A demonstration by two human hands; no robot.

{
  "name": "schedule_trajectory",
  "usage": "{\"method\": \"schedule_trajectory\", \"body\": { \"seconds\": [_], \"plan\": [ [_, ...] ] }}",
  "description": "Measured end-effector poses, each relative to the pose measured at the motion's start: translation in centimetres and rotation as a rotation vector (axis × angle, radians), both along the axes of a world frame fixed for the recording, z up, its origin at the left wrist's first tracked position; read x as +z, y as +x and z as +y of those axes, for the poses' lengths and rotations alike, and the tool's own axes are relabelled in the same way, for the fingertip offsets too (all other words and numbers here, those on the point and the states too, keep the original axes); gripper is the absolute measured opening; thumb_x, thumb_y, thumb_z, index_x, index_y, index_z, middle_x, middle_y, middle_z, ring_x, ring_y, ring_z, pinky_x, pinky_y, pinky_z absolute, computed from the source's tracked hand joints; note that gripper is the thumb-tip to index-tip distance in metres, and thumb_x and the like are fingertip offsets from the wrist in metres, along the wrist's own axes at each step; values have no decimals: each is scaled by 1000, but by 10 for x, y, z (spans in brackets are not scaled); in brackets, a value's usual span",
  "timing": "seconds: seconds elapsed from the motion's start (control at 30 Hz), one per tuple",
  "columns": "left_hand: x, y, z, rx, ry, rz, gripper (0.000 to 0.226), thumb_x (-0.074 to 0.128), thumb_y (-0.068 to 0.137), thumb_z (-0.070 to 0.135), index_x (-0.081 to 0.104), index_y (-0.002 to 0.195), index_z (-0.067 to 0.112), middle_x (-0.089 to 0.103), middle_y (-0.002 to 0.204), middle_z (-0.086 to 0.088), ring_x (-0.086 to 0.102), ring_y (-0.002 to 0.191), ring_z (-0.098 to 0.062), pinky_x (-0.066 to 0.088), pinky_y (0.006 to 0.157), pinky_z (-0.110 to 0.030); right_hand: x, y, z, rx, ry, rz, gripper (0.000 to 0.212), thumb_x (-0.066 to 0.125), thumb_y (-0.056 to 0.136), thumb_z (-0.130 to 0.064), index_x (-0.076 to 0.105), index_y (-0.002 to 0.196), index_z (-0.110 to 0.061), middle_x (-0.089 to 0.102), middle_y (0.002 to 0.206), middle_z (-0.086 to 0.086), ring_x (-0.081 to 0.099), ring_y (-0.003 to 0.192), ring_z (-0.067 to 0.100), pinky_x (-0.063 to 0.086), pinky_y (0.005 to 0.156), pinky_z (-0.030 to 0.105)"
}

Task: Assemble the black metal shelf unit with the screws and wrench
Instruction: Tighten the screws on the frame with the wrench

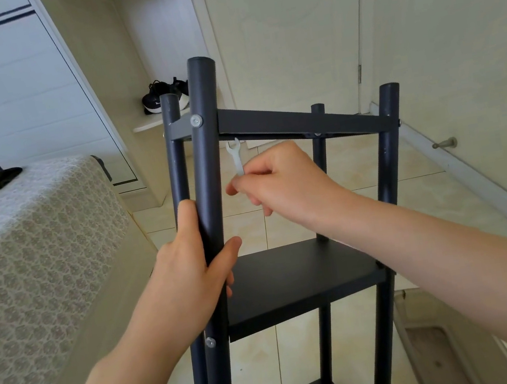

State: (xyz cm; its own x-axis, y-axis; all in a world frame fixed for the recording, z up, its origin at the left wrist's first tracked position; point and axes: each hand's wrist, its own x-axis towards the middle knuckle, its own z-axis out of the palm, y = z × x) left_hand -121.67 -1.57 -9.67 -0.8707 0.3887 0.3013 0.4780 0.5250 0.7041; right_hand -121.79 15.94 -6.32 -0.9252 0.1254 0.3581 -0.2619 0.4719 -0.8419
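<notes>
Head view, looking down. Black metal shelf unit [301, 273] stands upright on pale tiled floor [300, 350], right in front of the person, beside a bed with a patterned grey cover [37, 242]. Four round tubular posts, flat shelf panels lower down, black top crossbar [300, 121] fixed across the upper ends.

Handling, as judged: thin steel tube and sheet, so stiff but fairly light. Tall and narrow, so likely to rock or tip if pushed high up. The painted tube looks smooth and could slide in a loose grip. Best hold is round a post, below the joint being worked. The shelf edges look thin, so a poorer place to grab.

Small flat silver open-ended wrench [235, 158]: thin and light, easy to drop. Take it by the lower shank, as here.

Left hand [191, 268]: wrapped round the near dark tubular post [206, 152] about midway between the top crossbar and the middle shelf, thumb on the right side, fingers round the left. Firm closed hold, steadying the frame. Forearm comes up from lower left.

Right hand [280, 181]: reaches in from the right, back of hand up, fingertips pinching the bottom end of the wrench. Wrench upright, its open end just beneath the crossbar. Cannot tell whether it sits on a nut.

Silver round screw head [196, 120] shows on the near post at the top joint.
</notes>
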Motion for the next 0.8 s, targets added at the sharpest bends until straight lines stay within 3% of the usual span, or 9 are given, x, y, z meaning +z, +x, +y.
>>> {"method": "schedule_trajectory", "body": {
  "seconds": [0.17, 0.2, 0.27, 0.33, 0.47, 0.67, 0.8],
  "plan": [
    [1, 4, 2, -16, -19, 19, 30, 62, 95, 32, 33, 91, 38, 69, 68, 3, 69, 54, -16, 57, 53, -29, 12, 5, 5, 26, -73, -71, 47, 60, 85, -8, 60, 40, -20, 46, 48, 1, 57, 60, 29, 60, 69, 40],
    [1, 4, 2, -19, -21, 24, 30, 62, 95, 33, 33, 90, 38, 69, 67, 3, 68, 53, -15, 57, 52, -29, 11, 5, 6, 24, -74, -53, 49, 59, 85, -8, 58, 38, -20, 47, 47, 3, 62, 68, 35, 60, 67, 38],
    [1, 5, 2, -26, -26, 26, 30, 62, 95, 33, 32, 90, 39, 69, 67, 4, 69, 53, -15, 58, 52, -30, 8, 4, 8, 16, -69, 3, 43, 59, 86, -9, 55, 43, -7, 57, 62, 25, 64, 84, 43, 54, 62, 23],
    [1, 5, 3, -29, -21, 26, 30, 61, 95, 33, 32, 90, 40, 69, 67, 4, 69, 54, -15, 58, 53, -30, 6, 5, 9, 7, -64, 45, 37, 59, 88, -10, 53, 61, 14, 58, 78, 37, 59, 74, 44, 45, 59, 10],
    [2, 4, 3, -26, -19, 29, 31, 62, 95, 32, 32, 91, 41, 70, 68, 4, 69, 53, -15, 58, 55, -28, 6, 3, 9, -19, 3, 103, 31, 59, 89, -13, 63, 83, 17, 48, 67, 32, 40, 58, 23, 41, 57, 24],
    [1, 4, 4, -21, -29, 28, 31, 60, 95, 31, 32, 90, 41, 69, 67, 2, 69, 53, -16, 58, 51, -30, 3, 4, 5, -62, 72, 209, 28, 59, 91, -12, 66, 80, 14, 45, 58, 25, 31, 51, 11, 30, 52, 12],
    [0, 5, 5, -12, -34, 50, 32, 59, 95, 28, 31, 90, 43, 69, 68, 6, 69, 53, -15, 56, 51, -24, 0, 2, 4, -64, 45, 247, 30, 60, 93, -13, 67, 80, 13, 46, 58, 24, 31, 52, 12, 29, 53, 13]
  ]
}}
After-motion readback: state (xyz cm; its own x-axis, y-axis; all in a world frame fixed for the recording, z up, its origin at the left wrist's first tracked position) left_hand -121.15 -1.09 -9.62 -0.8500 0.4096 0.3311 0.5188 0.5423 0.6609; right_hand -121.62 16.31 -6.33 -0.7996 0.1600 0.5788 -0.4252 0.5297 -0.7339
